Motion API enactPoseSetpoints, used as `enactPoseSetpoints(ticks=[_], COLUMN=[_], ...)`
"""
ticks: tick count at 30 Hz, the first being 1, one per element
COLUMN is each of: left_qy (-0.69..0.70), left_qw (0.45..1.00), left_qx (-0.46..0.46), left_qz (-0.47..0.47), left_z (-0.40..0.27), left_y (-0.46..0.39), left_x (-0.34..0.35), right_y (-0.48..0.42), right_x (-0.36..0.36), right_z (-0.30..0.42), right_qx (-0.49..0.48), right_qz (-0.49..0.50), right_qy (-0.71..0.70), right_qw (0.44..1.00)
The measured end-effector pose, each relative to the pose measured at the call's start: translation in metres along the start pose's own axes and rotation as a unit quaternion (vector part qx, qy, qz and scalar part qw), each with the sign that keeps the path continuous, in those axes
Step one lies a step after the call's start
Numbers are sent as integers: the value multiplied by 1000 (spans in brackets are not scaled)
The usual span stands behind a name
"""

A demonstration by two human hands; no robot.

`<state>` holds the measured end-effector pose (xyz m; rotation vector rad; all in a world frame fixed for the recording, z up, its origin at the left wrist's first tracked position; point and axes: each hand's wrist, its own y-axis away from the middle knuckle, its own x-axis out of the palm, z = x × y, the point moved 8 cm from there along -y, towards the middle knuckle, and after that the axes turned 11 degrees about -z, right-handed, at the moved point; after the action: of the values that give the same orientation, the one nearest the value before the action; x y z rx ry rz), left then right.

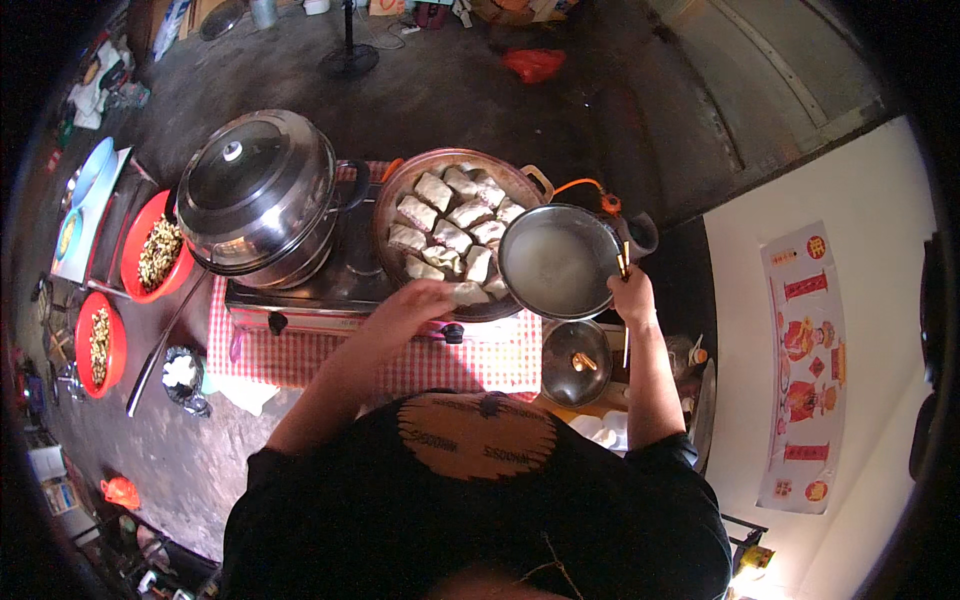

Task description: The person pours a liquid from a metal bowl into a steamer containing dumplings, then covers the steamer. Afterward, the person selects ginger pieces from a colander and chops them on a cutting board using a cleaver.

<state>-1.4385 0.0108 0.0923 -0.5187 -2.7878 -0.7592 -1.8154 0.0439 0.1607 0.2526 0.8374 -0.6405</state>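
My right hand (634,294) grips the rim of a round metal bowl (559,259) holding cloudy whitish liquid. A pair of chopsticks (625,259) is held in the same hand against the rim. The bowl overlaps the right side of a wide round pan (517,174). Several folded dough parcels (452,236) with dark filling showing through lie close together in this pan. Over the pan's near left edge is my left hand (414,306), its fingertips by the nearest parcels. Blur and angle hide whether those fingers touch or hold one.
Left of the pan, a lidded steel steamer pot (259,187) stands on the gas stove (315,300), over a red checked cloth (300,360). Red bowls (182,271) of chopped food sit further left. A dark lid (576,367) lies right of the cloth. An orange hose (577,182) runs behind the bowl.
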Motion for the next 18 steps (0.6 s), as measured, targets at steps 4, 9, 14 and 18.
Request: enactPoseSetpoints(ticks=[4,9,14,18], left_qy=[45,81,190,214], left_qw=[999,971,952,938], left_qx=[6,-60,-40,-22], left_qz=[-4,-215,-236,-271], left_z=[40,80,125,125], left_y=[34,117,158,180], left_x=[-91,-175,-214,-220], right_y=[-14,-14,-33,-49], right_x=[8,30,75,116], right_z=[-14,9,14,20], right_qx=[-12,-47,-168,-135], right_qz=[23,47,39,101], right_qy=[16,28,6,91], right_qw=[1000,997,985,981])
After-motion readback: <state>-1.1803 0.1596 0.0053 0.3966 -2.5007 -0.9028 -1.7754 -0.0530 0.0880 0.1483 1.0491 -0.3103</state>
